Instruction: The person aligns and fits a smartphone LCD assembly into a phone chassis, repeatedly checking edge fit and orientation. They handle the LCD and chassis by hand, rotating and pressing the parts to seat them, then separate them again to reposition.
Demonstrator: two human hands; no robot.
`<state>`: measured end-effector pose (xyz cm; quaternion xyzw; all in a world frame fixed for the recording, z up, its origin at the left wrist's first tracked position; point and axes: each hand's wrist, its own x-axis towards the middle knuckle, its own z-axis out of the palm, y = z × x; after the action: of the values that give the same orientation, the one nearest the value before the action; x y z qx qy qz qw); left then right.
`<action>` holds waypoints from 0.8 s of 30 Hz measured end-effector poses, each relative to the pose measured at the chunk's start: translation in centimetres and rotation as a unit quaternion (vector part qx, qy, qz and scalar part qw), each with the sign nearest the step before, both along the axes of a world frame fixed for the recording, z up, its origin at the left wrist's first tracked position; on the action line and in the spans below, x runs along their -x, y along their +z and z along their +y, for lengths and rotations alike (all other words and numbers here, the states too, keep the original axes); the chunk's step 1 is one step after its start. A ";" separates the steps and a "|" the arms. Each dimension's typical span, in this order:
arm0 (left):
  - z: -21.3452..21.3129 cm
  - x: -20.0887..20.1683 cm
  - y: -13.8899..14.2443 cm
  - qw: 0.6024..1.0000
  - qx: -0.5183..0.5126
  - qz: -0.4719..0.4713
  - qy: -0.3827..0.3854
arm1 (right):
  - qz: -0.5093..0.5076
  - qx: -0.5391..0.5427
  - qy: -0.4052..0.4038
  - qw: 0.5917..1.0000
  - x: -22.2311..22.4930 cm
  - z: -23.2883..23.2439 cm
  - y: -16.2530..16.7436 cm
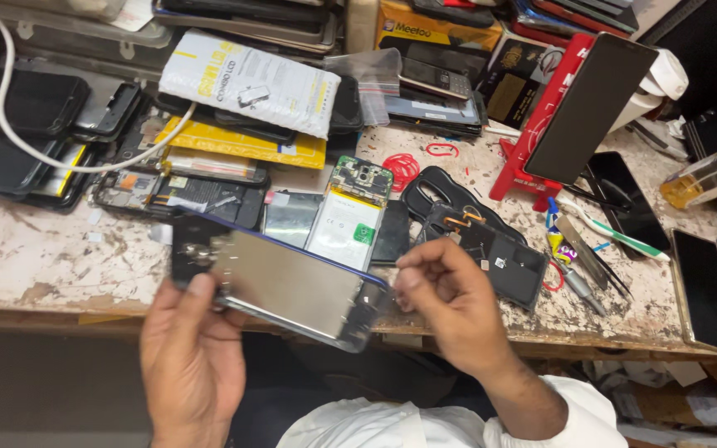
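**Opened phone held over the edge of the tabletop**

The opened phone [280, 286] lay tilted in the air just in front of the tabletop [10, 249], its bare metal plate facing up and its blue rim showing along the top edge. The left hand [188, 348] carried it from below, its grip closed on the phone's left end with the thumb pressed on the dark corner. The right hand [450, 299] met the opposite end, fingertips [404, 278] pinched together at the phone's right corner; whether they held some small part I could not tell.

To my eye this was the middle of a strip-down or inspection, the shell already open. Working that corner would call for a steady left hold and a fine, light pinch from the right.

Just behind the phone sat another opened handset with a white battery [346, 224] and green circuit board, and beside it a black back cover [491, 249]. Tweezers and small tools [591, 265] lay further right, near a red stand [541, 124] propping a dark screen panel [591, 104]. A small bottle of amber liquid [707, 178] stood at the far right. A white padded pouch [251, 79] rested on stacked phones at the back; its contents were hidden.
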<state>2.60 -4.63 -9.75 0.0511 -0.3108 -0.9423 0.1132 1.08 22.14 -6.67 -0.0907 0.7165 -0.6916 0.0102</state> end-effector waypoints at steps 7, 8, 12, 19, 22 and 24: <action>1.9 1.0 -1.0 0.992 -0.002 -0.009 -0.126 | -0.210 0.209 0.113 0.948 -0.9 1.0 0.5; 2.1 1.0 -1.0 0.990 -0.001 -0.009 -0.144 | -0.226 0.215 0.121 0.942 -1.4 1.3 0.3; 2.6 1.4 -0.9 0.986 -0.003 -0.007 -0.165 | -0.234 0.252 0.107 0.933 -2.9 2.7 -1.2; 1.4 2.5 0.1 0.993 -0.035 -0.024 -0.111 | -0.138 0.071 0.040 0.987 -2.2 1.4 -2.2; 0.9 2.9 0.4 0.994 -0.050 -0.025 -0.089 | -0.162 0.005 0.007 0.987 -1.9 -0.1 -1.3; 0.9 3.1 0.5 0.994 -0.055 -0.026 -0.090 | -0.165 -0.064 -0.019 0.984 -1.6 -0.8 -0.6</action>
<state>-0.48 -3.77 -9.26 0.0534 -0.2647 -0.9627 0.0165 2.66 21.35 -7.24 0.0396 0.7496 -0.6495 0.1212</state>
